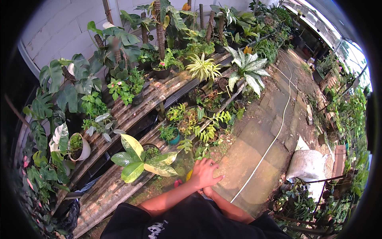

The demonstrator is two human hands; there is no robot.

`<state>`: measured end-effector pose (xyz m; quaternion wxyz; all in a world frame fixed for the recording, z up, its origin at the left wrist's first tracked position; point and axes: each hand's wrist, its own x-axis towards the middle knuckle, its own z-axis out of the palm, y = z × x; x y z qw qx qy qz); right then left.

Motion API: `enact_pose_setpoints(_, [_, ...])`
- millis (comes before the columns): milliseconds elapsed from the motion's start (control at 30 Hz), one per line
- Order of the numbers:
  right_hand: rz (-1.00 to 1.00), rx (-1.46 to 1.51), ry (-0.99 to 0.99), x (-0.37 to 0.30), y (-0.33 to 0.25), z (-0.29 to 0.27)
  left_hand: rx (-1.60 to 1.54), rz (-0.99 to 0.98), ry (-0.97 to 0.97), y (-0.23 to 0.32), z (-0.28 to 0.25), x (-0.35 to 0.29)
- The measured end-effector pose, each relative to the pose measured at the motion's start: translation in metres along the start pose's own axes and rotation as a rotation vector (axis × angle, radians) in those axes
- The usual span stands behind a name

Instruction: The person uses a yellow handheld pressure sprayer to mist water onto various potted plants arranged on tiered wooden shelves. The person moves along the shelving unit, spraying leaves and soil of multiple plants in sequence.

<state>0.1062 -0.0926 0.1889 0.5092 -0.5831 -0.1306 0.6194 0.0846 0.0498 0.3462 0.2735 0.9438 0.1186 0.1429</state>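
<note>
My left hand (204,173) is in front of my body, palm down, its fingers stretched forward and the thumb apart. Nothing shows in it. Under it, crossed at the wrist, is my right hand (207,191); its fingers are mostly hidden. Beside the left hand a bit of something yellow (189,175) peeks out, too covered to name. Left of the hands, a potted plant with broad green and cream leaves (143,159) stands by the bench edge. Small leafy pot plants (205,133) grow just ahead of the hands.
Corrugated sheet benches (107,195) with many potted plants run along the left, by a pale block wall (59,32). A pale hose (274,139) lies along the paved path (246,159). To the right sit a white sack (306,164) and more greenery.
</note>
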Motion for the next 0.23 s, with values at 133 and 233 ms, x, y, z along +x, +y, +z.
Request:
enact_pose_setpoints(133, [-0.002,-0.058,-0.048,0.005,0.006,0.004,0.196,-0.139,-0.359,-0.043,0.063,-0.025])
enact_pose_setpoints(233, [-0.021,-0.126,-0.063,0.014,0.012,-0.013,0.109,-0.155,-0.557,-0.051,0.053,-0.022])
